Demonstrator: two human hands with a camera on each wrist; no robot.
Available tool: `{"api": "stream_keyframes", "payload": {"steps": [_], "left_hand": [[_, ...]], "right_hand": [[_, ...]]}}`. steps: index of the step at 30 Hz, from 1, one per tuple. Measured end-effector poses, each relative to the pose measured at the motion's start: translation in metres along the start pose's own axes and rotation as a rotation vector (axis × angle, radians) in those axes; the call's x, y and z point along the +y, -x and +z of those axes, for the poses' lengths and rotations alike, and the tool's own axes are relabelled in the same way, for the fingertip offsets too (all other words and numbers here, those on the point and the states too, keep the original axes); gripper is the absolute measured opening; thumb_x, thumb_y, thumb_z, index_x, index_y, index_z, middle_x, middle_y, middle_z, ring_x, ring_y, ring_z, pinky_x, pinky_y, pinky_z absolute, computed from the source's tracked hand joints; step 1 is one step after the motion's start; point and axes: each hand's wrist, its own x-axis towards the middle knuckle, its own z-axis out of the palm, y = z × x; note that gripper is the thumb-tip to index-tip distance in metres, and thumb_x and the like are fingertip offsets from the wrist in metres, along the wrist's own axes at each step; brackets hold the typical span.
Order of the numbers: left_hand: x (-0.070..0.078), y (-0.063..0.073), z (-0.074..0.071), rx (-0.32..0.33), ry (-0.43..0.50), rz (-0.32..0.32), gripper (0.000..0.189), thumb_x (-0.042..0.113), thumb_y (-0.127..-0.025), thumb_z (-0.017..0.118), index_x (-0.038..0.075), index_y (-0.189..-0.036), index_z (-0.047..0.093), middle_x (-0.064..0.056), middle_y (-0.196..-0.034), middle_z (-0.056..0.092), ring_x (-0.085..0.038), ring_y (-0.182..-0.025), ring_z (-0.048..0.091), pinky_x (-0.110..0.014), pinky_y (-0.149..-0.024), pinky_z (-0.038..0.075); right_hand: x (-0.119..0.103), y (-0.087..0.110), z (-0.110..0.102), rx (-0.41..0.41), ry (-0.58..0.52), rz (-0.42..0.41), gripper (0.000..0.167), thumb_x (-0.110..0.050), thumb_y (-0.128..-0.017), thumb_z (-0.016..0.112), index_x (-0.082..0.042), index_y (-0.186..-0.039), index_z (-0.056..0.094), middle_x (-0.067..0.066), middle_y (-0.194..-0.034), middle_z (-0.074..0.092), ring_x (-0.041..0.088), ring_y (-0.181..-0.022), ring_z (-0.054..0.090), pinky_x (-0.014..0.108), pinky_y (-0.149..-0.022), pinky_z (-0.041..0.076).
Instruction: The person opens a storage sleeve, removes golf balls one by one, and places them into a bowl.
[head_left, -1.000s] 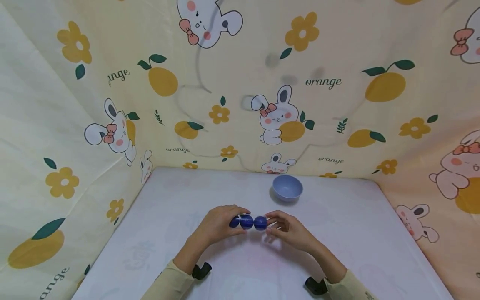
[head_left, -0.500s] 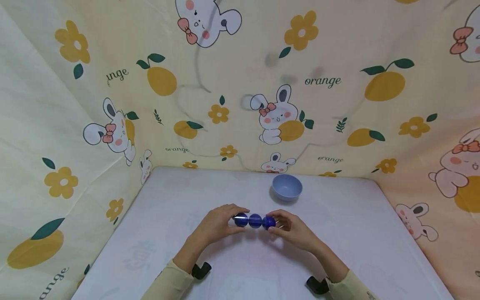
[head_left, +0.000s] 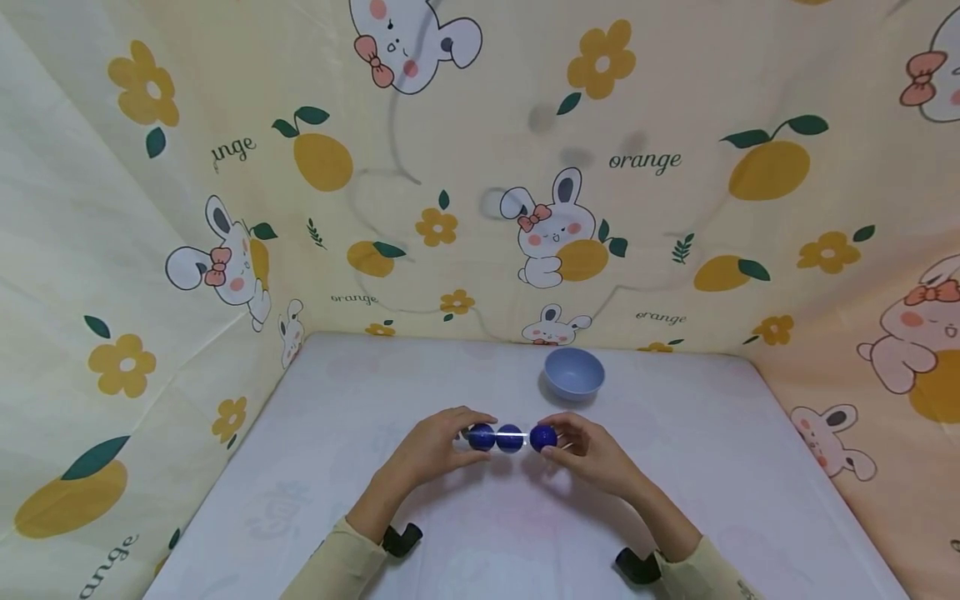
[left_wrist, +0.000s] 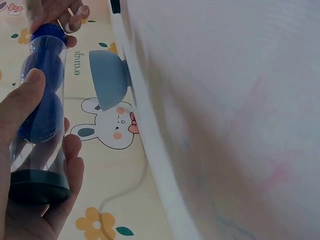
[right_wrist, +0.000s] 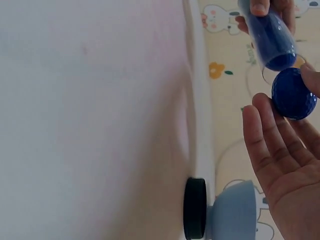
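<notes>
My left hand (head_left: 435, 446) grips a clear tube (left_wrist: 57, 145) with a dark base, held sideways above the table. Two blue balls (head_left: 495, 437) show inside it. My right hand (head_left: 592, 450) pinches a third ball, a dimpled blue golf ball (right_wrist: 294, 93), between thumb and fingers. That ball sits just off the tube's mouth, with a small gap between them in the right wrist view. The remaining fingers of the right hand stretch out below the ball.
A light blue bowl (head_left: 574, 374) stands on the white table (head_left: 375, 375) beyond the hands. A black round piece (right_wrist: 195, 208) appears beside the bowl in the right wrist view. A patterned curtain (head_left: 450, 167) rises behind the table.
The balls have slid rightward along the tube. My right hand has taken hold of the end ball and drawn it right, apart from the other two. The left hand has barely moved.
</notes>
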Motion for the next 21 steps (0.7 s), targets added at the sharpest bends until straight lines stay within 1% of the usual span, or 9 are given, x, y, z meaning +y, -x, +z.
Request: {"api": "stream_keyframes", "payload": {"steps": [5, 10, 17, 21], "left_hand": [[-0.001, 0.0, 0.001, -0.01, -0.006, -0.004, 0.053, 0.032, -0.093, 0.087, 0.025, -0.142, 0.069, 0.006, -0.128, 0.074, -0.011, -0.114, 0.068, -0.036, -0.1, 0.058], [-0.001, 0.0, 0.0, -0.026, -0.012, -0.002, 0.053, 0.036, -0.094, 0.086, 0.024, -0.143, 0.068, 0.005, -0.129, 0.073, -0.011, -0.115, 0.068, -0.036, -0.1, 0.058], [0.0, -0.001, -0.001, -0.037, 0.013, 0.001, 0.054, 0.034, -0.094, 0.086, 0.022, -0.144, 0.068, 0.005, -0.132, 0.072, -0.013, -0.12, 0.068, -0.038, -0.104, 0.057], [-0.001, -0.001, 0.0, -0.036, 0.015, 0.003, 0.054, 0.035, -0.094, 0.086, 0.023, -0.144, 0.068, 0.005, -0.132, 0.072, -0.013, -0.12, 0.068, -0.037, -0.104, 0.057]], "right_hand": [[-0.001, 0.0, -0.006, 0.042, 0.029, 0.012, 0.042, -0.02, -0.1, 0.079, -0.006, -0.137, 0.065, 0.012, -0.123, 0.071, 0.025, -0.102, 0.07, 0.029, -0.088, 0.059], [0.001, -0.001, -0.014, 0.085, 0.084, 0.033, 0.044, -0.025, -0.099, 0.081, -0.009, -0.137, 0.066, 0.008, -0.121, 0.072, 0.021, -0.101, 0.068, 0.029, -0.086, 0.06], [0.005, -0.007, -0.029, 0.145, 0.147, 0.005, 0.042, -0.025, -0.097, 0.083, -0.011, -0.133, 0.068, 0.004, -0.117, 0.074, 0.02, -0.101, 0.068, 0.03, -0.086, 0.06], [0.005, -0.01, -0.039, 0.167, 0.178, 0.012, 0.042, -0.025, -0.097, 0.083, -0.011, -0.134, 0.067, 0.004, -0.115, 0.074, 0.021, -0.101, 0.068, 0.029, -0.085, 0.059]]}}
